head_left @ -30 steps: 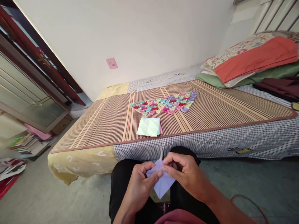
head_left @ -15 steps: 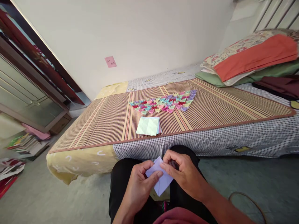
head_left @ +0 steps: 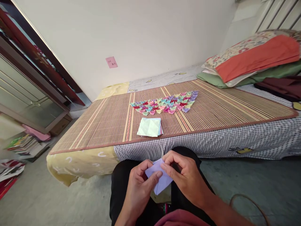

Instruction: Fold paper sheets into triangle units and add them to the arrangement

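Observation:
Above my lap, a folded piece of lilac paper [head_left: 162, 184] is held between both hands. My left hand [head_left: 141, 180] pinches its left side, with the thumb lying across the front. At the upper right corner, my right hand [head_left: 182, 168] grips the paper between thumb and fingers. Some of my fingertips are hidden behind the sheet. Beyond my hands, a stack of creased paper sheets [head_left: 149, 127], pale green on top, lies near the mat's front edge. Rows of small folded paper pieces [head_left: 164, 103] in many colours stand behind the stack.
A striped woven mat [head_left: 101, 122] covers the bed, over a checked sheet [head_left: 211, 146]. Pillows [head_left: 256, 59] and dark folded cloth [head_left: 282, 87] lie at the right. A pink note [head_left: 111, 62] is stuck on the wall. Books [head_left: 25, 145] are piled at the left; a cable [head_left: 251, 201] lies on the floor.
The lilac paper's upper corner has been folded or bent over slightly, and the sheet has shifted a little up and left. Both hands keep their hold; the stack and the folded pieces stay put.

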Available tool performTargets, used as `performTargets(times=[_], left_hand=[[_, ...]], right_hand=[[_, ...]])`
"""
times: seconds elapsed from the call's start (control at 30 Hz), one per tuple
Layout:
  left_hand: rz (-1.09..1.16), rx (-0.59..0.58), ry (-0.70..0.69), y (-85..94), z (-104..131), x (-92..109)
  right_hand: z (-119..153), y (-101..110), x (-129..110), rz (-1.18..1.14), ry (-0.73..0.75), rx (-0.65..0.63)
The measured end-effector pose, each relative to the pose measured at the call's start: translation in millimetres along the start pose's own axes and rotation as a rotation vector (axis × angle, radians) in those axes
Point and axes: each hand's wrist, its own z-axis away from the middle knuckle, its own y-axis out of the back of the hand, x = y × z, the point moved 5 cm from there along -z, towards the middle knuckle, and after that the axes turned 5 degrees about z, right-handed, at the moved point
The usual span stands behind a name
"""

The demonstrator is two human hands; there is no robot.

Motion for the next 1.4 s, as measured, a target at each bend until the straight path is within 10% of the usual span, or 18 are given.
performTargets(times=[0.7, 1.4], left_hand=[[0.236, 0.199, -0.012, -0.4, -1.1, -5.0], [0.083, -0.066, 0.180, 0.4, -8.5, 11.3]], right_hand=[[-2.2, 1.7, 6.7, -0.144, -0.123, 0.093], [-0.2, -2.3, 3.4, -0.065, -0.072, -0.006]])
